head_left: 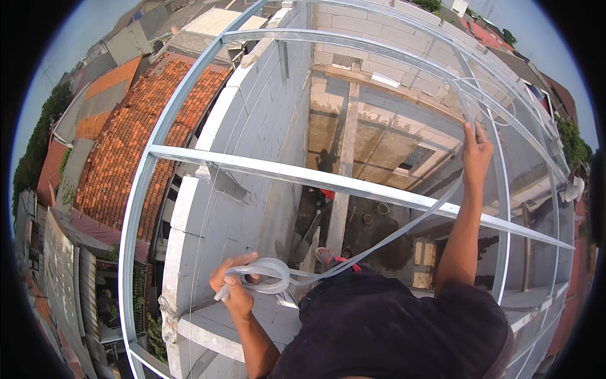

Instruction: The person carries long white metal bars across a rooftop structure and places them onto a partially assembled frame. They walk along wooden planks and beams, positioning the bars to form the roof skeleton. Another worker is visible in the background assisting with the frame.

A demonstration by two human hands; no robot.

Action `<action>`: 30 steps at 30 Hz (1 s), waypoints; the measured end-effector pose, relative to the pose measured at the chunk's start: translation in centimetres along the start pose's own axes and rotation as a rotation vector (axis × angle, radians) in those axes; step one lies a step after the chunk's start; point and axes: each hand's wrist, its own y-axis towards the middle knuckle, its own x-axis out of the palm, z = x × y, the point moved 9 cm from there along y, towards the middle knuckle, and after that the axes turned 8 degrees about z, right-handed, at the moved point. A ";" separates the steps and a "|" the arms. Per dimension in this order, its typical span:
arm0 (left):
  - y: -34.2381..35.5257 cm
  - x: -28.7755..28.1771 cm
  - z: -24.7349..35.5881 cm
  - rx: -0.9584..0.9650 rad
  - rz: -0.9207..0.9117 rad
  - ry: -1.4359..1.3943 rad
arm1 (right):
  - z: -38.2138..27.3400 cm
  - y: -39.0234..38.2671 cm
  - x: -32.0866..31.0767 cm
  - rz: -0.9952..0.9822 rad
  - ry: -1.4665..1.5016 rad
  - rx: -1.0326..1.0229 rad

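A small coil of clear plastic hose (pixel 276 268) is in my left hand (pixel 235 292), whose fingers wrap round it, with a cut end sticking out below. From the coil the hose runs slackly across my body up to my raised right hand (pixel 478 149). That hand grips the hose between thumb and fingers, and more of it continues beyond, looping over the metal bars. Between my hands crosses a silver metal beam (pixel 315 177), on the far side of the slack hose. My left hand is near the top of a block wall (pixel 184 215).
Silver roof framing surrounds me, with a long side rail (pixel 134 208) at left. Far below lies the room's dirt floor (pixel 379 230). A concrete beam (pixel 349 120) spans the room. My sandalled foot (pixel 324 255) shows below. Orange tiled roofs (pixel 142 126) lie outside.
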 end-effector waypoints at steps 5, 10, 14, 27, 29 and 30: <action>3.3 10.1 -4.8 -0.201 -0.148 -0.095 | 9.9 -1.8 1.9 -0.014 -0.456 -0.091; 8.0 14.9 -6.5 -0.363 0.061 -0.339 | 22.1 -2.5 0.0 -0.119 -0.343 0.172; 12.6 14.4 -3.0 -0.293 0.374 -0.389 | 18.1 2.9 -5.3 0.191 -0.334 0.196; 14.2 31.1 -15.8 -0.202 -0.040 0.009 | 25.6 10.9 -6.5 -0.056 0.279 0.670; 12.8 32.4 -19.8 -0.186 -0.182 0.164 | 32.1 6.3 -7.1 0.066 0.434 0.892; 11.5 33.4 -21.3 -0.204 -0.249 0.219 | 36.4 5.4 -9.1 0.107 0.599 0.926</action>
